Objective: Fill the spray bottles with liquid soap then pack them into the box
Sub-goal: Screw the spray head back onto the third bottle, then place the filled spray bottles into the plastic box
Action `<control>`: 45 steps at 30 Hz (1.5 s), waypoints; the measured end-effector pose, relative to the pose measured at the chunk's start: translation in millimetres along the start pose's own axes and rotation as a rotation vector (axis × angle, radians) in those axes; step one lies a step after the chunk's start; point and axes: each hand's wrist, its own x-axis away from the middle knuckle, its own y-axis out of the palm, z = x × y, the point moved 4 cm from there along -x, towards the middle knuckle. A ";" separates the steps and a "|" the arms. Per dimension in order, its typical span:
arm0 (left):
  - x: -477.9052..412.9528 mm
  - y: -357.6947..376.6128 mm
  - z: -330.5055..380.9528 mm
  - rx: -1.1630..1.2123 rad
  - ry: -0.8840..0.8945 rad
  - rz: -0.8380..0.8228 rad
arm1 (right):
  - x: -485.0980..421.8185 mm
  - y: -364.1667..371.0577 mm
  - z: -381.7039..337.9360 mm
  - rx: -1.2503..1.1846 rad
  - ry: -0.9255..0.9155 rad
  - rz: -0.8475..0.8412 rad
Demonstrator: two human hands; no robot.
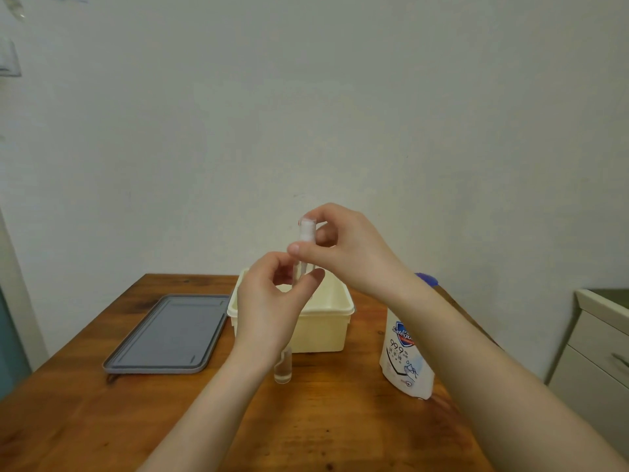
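Spray bottle [305, 233] held upright near open cream box [320, 332].

My left hand [269, 301] and right hand [347, 247] were bare, as were my left forearm [218, 396] and right forearm [493, 369], down to the picture's bottom edge. My right thumbnail [293, 248] was short and plain.

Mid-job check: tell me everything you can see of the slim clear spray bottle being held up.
The slim clear plastic spray bottle is a narrow tube with a whitish spray top, held upright off the wooden table, near the cream plastic box. The left hand pinches its lower body; the right hand pinches the top. Fill level too blurred to tell.
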 end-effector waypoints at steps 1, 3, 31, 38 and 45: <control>-0.2 -0.5 0.4 0.005 -0.011 -0.008 | 0.8 -1.1 0.1 -0.018 0.010 0.005; -1.4 -2.8 2.2 0.060 -0.052 -0.069 | 2.7 -5.2 -1.4 -0.130 0.031 -0.079; -2.5 11.6 -15.4 0.112 0.003 -0.107 | -0.8 1.2 22.0 -0.164 0.012 0.069; -16.1 9.1 -13.3 -0.053 0.013 -0.178 | -3.7 0.7 27.4 -0.148 0.017 0.007; -51.8 9.4 -19.9 -0.031 -0.043 -0.302 | -11.3 -6.6 52.7 -0.198 0.059 0.180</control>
